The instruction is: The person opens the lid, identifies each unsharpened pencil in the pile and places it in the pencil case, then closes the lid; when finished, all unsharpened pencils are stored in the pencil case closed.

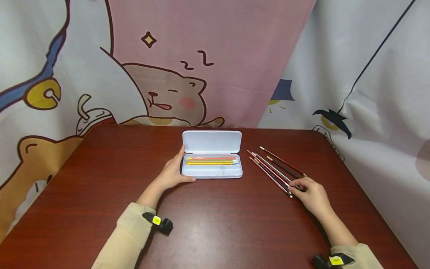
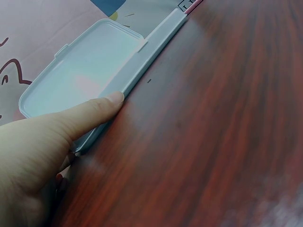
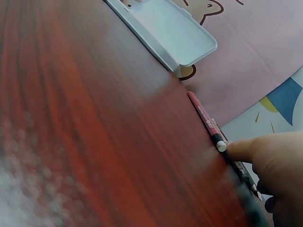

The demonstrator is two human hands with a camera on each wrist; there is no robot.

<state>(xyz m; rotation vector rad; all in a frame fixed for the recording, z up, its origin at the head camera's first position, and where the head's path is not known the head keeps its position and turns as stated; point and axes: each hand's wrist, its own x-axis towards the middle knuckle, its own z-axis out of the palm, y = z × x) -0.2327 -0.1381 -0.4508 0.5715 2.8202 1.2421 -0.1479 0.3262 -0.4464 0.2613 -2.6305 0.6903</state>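
Observation:
A white pencil case lies on the table with its lid raised at the back. Several yellow and orange pencils lie side by side in its rear compartment; the front compartments hold nothing visible. My left hand grips the case's left end, thumb along the front edge and fingers around the side. To the right, several dark, red and pale-green striped pencils lie loosely fanned. My right hand pinches at their near ends with thumb and forefinger; which pencil is between them is partly hidden.
The brown wooden table ends at a cartoon-printed curtain behind and at the sides. Strapped to each sleeve is a small black camera.

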